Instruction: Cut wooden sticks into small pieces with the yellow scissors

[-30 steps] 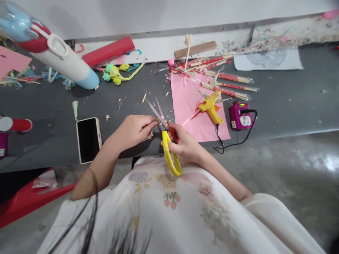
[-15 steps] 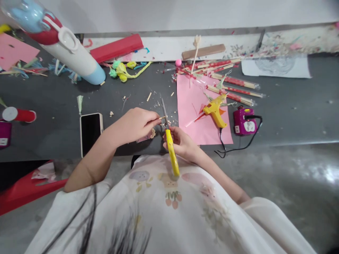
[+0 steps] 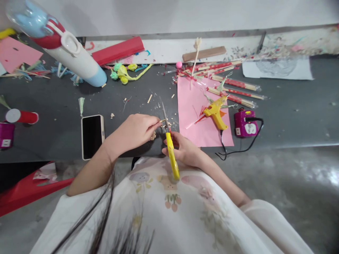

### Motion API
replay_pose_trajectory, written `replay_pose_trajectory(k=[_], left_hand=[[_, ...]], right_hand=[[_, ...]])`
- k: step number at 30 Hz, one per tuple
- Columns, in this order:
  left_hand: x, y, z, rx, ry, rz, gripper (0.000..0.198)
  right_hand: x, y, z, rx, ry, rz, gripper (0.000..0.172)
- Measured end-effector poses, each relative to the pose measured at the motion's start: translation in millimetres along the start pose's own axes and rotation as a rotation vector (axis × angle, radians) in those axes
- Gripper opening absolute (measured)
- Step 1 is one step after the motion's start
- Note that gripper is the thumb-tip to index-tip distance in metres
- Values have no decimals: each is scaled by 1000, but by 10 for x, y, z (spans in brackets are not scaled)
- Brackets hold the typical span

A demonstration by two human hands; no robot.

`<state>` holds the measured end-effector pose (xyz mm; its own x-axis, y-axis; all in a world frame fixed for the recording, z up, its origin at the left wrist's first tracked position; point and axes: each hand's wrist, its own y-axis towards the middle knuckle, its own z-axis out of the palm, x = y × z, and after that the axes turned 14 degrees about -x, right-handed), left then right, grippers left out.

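Observation:
My right hand (image 3: pixel 182 148) grips a pair of yellow-handled scissors (image 3: pixel 172 155), whose metal blades point away from my body. Between the thumb and fingers of my left hand (image 3: pixel 141 128) is a thin wooden stick (image 3: pixel 162 121), its end at the scissor blades. Most of the stick is hidden by the fingers. Small cut bits of wood (image 3: pixel 172 124) lie around the blades, and a little cluster of wooden pieces (image 3: pixel 153 136) sits just under my left hand. A longer stick piece (image 3: pixel 149 98) rests farther back on the dark table (image 3: pixel 137 88).
Right of my hands, a yellow glue gun (image 3: pixel 217 113) lies on pink paper (image 3: pixel 188 106), its cord near a purple power box (image 3: pixel 245 123). Wrapped chopsticks (image 3: pixel 235 83) lie behind. To the left are a phone (image 3: pixel 92 135), a bottle (image 3: pixel 82 63) and a red thread spool (image 3: pixel 25 116).
The view has shifted slightly, so everything sits a little lower. Both hands stay close together, with the stick still at the scissor blades.

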<state>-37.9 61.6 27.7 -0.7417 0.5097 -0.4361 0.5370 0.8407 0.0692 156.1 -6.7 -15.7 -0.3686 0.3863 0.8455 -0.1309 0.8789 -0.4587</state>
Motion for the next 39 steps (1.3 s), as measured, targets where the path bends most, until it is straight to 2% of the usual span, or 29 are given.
replay_pose_trajectory(k=[4,8,14,18,32,36,39], left_hand=[[-10,-33,50,-42,5,25,40],[51,-54,122,-116,-3,71,40],[201,-23,234,-286,-12,247,36],[271,47,289,-355,8,357,34],[353,281,334,-380,-57,529,33],[337,285,338,-368,-33,506,33],[270,229,326,-340,-12,431,33]], right_hand=[[25,4,-38,34,-19,-31,34],[10,36,-59,51,-36,-79,35],[-17,87,-80,81,-52,-77,37],[-68,112,-94,99,-28,-89,36],[-274,182,-169,161,108,-137,41],[-256,181,-154,146,101,-117,43],[-167,143,-148,94,40,-84,42]])
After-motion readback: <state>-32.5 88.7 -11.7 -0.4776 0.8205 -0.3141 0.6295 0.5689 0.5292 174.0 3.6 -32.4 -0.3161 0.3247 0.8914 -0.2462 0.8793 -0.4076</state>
